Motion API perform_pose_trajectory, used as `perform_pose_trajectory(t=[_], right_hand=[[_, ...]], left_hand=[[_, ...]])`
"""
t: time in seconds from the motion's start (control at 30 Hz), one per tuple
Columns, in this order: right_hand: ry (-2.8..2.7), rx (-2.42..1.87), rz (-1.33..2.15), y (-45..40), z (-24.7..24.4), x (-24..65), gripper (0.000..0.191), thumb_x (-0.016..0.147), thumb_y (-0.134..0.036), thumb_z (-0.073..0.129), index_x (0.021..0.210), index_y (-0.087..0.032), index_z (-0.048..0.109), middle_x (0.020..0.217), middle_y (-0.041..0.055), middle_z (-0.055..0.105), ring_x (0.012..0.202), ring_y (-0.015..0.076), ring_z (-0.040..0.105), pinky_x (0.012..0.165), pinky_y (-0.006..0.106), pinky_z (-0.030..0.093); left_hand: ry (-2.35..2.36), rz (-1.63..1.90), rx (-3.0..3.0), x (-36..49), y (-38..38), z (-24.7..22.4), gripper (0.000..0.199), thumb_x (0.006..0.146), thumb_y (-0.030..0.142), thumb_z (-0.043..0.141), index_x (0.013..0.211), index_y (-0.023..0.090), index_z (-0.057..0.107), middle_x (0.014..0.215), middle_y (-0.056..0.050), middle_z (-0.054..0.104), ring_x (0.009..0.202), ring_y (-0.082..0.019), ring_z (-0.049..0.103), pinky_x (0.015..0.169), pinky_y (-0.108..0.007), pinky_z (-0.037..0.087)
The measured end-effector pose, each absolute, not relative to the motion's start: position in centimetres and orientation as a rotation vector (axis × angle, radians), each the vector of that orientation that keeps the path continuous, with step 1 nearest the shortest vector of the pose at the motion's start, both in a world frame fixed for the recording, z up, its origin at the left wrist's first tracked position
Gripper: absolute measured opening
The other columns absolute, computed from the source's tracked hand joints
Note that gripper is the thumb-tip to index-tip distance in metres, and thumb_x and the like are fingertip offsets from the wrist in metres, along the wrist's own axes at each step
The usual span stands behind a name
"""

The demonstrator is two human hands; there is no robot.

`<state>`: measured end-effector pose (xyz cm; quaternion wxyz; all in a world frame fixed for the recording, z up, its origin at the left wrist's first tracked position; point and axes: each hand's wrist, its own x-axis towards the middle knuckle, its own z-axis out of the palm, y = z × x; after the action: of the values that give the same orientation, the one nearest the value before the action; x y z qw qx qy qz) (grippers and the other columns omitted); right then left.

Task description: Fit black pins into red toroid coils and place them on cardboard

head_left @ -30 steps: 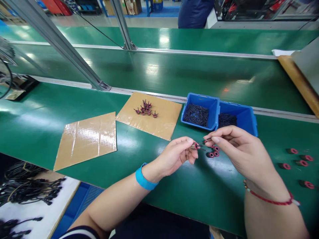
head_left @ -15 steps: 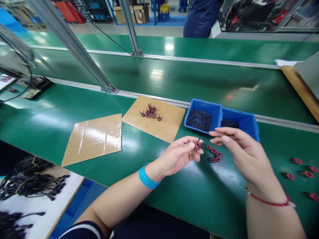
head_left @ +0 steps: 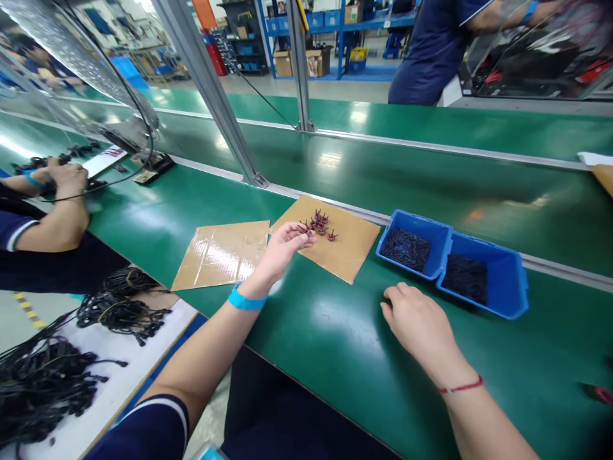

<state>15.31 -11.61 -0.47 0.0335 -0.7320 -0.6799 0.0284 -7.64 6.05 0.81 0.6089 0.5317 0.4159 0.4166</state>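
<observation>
My left hand, with a blue wristband, pinches a small red-and-black ring part with dark pins over the near-left part of a brown cardboard sheet. Beside its fingertips, several similar parts form a cluster on that sheet, and one sits slightly apart. My right hand hovers low over the green table, fingers curled together, in front of the blue bins. It covers the spot below it, and what its fingers hold, if anything, is hidden.
Two blue bins hold dark pins. A second cardboard sheet lies to the left. Bundles of black cables rest at lower left. A metal post rises behind. A co-worker's hands are at far left; another person stands beyond.
My left hand has moved left to the cardboard with the ring part. My right hand's fingers have curled, lower and nearer me. The view has swung left, showing a co-worker's hands.
</observation>
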Motion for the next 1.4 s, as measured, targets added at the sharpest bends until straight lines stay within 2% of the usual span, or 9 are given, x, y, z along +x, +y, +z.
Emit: perform_pose_trajectory(t=[0.17,0.27,0.47,0.63,0.77,0.93,1.03,1.23,1.4], right_hand=[[-2.062,-2.275,0.075,-10.5,-1.1,14.7,0.026,0.087,-0.008,0.046,0.069,-0.021,0.059,0.078,0.0124,0.070,0.071,0.0256,0.068,0.061,0.035,0.044],[-2.024,-2.253,0.139,-10.6,-0.6,15.4,0.024,0.087,-0.014,0.048,0.067,-0.023,0.055,0.075,0.0056,0.069,0.065,0.0209,0.067,0.056,0.032,0.043],[-1.678,-2.198,0.369,-12.5,0.8,19.1,0.014,0.086,-0.034,0.052,0.077,-0.027,0.061,0.073,-0.0001,0.073,0.062,0.0203,0.069,0.057,0.032,0.050],[-1.294,-2.222,0.451,-15.4,0.4,23.4,0.019,0.080,-0.045,0.060,0.083,-0.028,0.066,0.077,0.0027,0.076,0.064,0.0237,0.070,0.058,0.035,0.051],[-1.017,-2.051,0.500,-17.6,-0.7,25.4,0.023,0.082,-0.048,0.064,0.088,-0.026,0.066,0.085,0.0059,0.077,0.077,0.0242,0.072,0.070,0.037,0.056],[-0.783,-1.810,0.538,-17.7,-1.5,25.7,0.029,0.078,-0.041,0.074,0.099,-0.022,0.070,0.087,0.0059,0.075,0.079,0.0200,0.072,0.074,0.034,0.059],[-0.768,-1.788,0.468,-17.2,-1.4,25.5,0.027,0.080,-0.038,0.072,0.100,-0.021,0.071,0.087,0.0066,0.075,0.078,0.0189,0.072,0.071,0.033,0.059],[-0.915,-1.774,0.343,-14.1,1.1,24.3,0.019,0.086,-0.036,0.064,0.096,-0.021,0.069,0.089,0.0063,0.075,0.079,0.0195,0.073,0.072,0.034,0.060],[-1.236,-1.829,0.332,-8.4,3.2,23.7,0.020,0.084,-0.022,0.063,0.102,-0.022,0.071,0.106,0.0065,0.076,0.091,0.0206,0.073,0.084,0.035,0.058]], left_hand=[[1.304,0.931,1.533,-10.5,9.7,-1.6,0.008,0.079,0.017,0.065,0.086,0.017,0.061,0.084,-0.002,0.066,0.082,-0.016,0.063,0.085,-0.032,0.051],[1.419,0.870,1.633,-10.1,11.3,-2.9,0.007,0.074,0.012,0.067,0.078,0.017,0.064,0.071,-0.001,0.061,0.076,-0.018,0.060,0.084,-0.034,0.049],[1.547,0.831,1.758,-7.7,13.1,-3.9,0.012,0.074,0.009,0.067,0.079,0.020,0.067,0.079,-0.004,0.067,0.091,-0.024,0.062,0.097,-0.040,0.045],[1.533,0.850,1.750,-7.3,13.0,-3.5,0.031,0.076,0.007,0.064,0.105,0.018,0.066,0.090,-0.005,0.069,0.093,-0.022,0.063,0.097,-0.037,0.045],[1.496,0.876,1.718,-7.4,9.4,-2.6,0.049,0.082,0.010,0.057,0.130,0.016,0.052,0.100,-0.006,0.065,0.087,-0.018,0.060,0.089,-0.035,0.048],[0.973,0.545,1.909,-3.8,0.2,-1.8,0.016,0.079,0.020,0.071,0.095,0.021,0.069,0.094,-0.006,0.067,0.089,-0.021,0.061,0.088,-0.036,0.047],[0.640,0.392,2.049,0.1,-4.5,-2.1,0.017,0.080,0.023,0.073,0.097,0.024,0.071,0.100,-0.008,0.066,0.099,-0.027,0.058,0.094,-0.041,0.042],[0.693,0.151,2.414,6.1,-7.9,-2.7,0.036,0.087,0.038,0.071,0.115,0.016,0.063,0.114,-0.013,0.061,0.109,-0.032,0.051,0.095,-0.047,0.041],[0.724,0.125,2.350,7.3,-7.5,-2.5,0.019,0.091,0.030,0.066,0.104,0.017,0.065,0.111,-0.011,0.062,0.110,-0.031,0.051,0.097,-0.048,0.041]])
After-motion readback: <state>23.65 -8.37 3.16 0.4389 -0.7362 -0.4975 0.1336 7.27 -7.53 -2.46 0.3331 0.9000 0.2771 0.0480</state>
